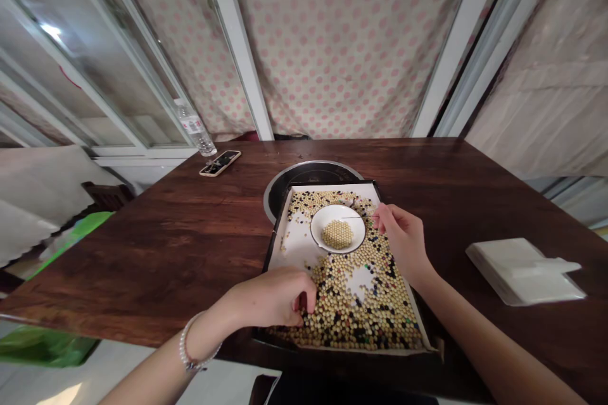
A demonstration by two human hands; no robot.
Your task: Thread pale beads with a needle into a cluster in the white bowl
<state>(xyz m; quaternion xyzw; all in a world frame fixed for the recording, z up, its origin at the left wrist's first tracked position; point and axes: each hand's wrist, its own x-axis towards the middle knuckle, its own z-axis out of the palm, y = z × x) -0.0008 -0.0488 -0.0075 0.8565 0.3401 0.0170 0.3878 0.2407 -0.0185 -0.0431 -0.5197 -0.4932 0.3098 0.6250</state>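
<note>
"Beads (pixel 346 323) first. Where?"

"Loose all over the tray (pixel 293 247). Mostly cream, plenty of black mixed in, odd green and reddish ones. Bare white patches at the tray's left side and around its middle."

"Tray itself?"

"Flat, close to the near edge of the table (pixel 190 240). Far end overlaps the round dark plate (pixel 280 193)."

"Bowl (pixel 327 216)?"

"White, dark rim, in the tray's far half with beads round it. Heap of cream beads inside."

"Right hand (pixel 403 240), go."

"Over the tray's right edge, just beside the bowl. Fingers pinched together on a thin wire (pixel 354 218), needle-like, pointing left across the bowl."

"Left hand (pixel 282 297)?"

"Over the tray's left edge, towards the near-left corner. Fingers loosely curled, tips down at the beads. Whether they've got hold of one, can't tell. Pale bracelet (pixel 183 348) on that wrist."

"Rest, quick."

"Phone (pixel 221 163) lying near the table's far-left corner, screen up. Clear bottle (pixel 196 130) standing just beside it, on the far side. Tissue pack (pixel 508 275) towards the table's right edge, well apart from the tray. Patterned curtain (pixel 351 44) beyond the far edge."
</note>
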